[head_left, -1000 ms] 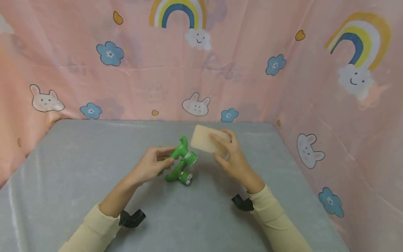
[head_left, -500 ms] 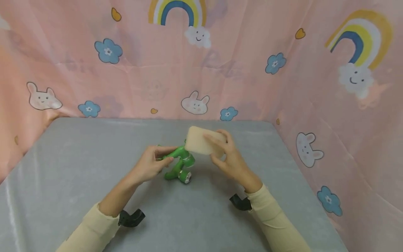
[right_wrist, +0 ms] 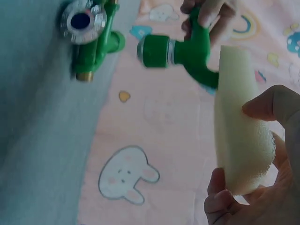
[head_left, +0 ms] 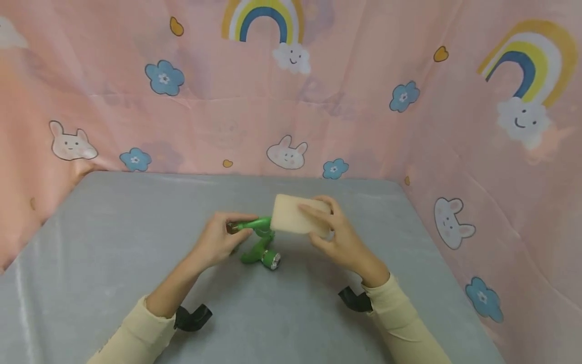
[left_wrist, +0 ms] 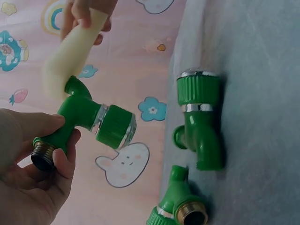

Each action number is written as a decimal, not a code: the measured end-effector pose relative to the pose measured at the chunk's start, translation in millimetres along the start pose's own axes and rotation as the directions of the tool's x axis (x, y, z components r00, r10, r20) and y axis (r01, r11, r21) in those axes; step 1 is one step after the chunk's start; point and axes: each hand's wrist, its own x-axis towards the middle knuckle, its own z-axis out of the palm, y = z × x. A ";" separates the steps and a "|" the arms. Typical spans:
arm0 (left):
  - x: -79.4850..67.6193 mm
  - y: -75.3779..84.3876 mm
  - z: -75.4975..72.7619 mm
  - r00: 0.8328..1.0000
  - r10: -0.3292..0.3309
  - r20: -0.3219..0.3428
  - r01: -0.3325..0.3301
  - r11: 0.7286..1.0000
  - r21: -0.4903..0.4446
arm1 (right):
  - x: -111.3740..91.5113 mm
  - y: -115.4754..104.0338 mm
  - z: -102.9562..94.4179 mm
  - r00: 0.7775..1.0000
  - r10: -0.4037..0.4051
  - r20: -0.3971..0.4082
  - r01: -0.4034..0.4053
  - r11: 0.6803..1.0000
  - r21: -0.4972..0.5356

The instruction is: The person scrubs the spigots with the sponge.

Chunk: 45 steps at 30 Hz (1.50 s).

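Observation:
My left hand (head_left: 218,240) pinches a green tap (left_wrist: 77,112) near its brass-coloured threaded end, holding it above the table. My right hand (head_left: 343,240) grips a cream sponge (head_left: 293,215), thumb on one face and fingers round the other side. The sponge lies against the tap's spout end, which it partly hides in the head view. Below the held tap, two more green taps rest on the table: one tap (left_wrist: 201,122) with its ribbed knob showing, and another tap (left_wrist: 176,199) with its threaded end towards the left wrist camera.
A grey cloth-covered table (head_left: 136,212) spreads under both hands. A pink printed curtain (head_left: 204,111) hangs behind it and along its sides. Black curved pieces (head_left: 193,317) are fixed at both wrists by the sleeves.
The sponge has moved left onto the tap's spout and then a little down. The tap has tilted in my left hand, and its knob is now mostly hidden in the head view.

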 end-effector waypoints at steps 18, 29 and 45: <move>0.6 1.5 -0.4 0.998 -0.038 -0.048 0.045 0.988 0.150 | -1.3 -6.1 -2.0 0.986 -0.076 -0.145 0.084 0.995 0.052; 2.8 -3.4 -4.9 0.997 -0.044 -0.065 0.040 0.997 -0.069 | 0.5 -1.8 6.4 1.000 0.009 0.009 -0.009 1.000 -0.012; 4.1 -4.9 -3.0 0.994 -0.026 -0.107 0.008 0.987 -0.161 | -0.2 -5.8 11.8 0.998 -0.034 0.059 0.031 0.998 0.060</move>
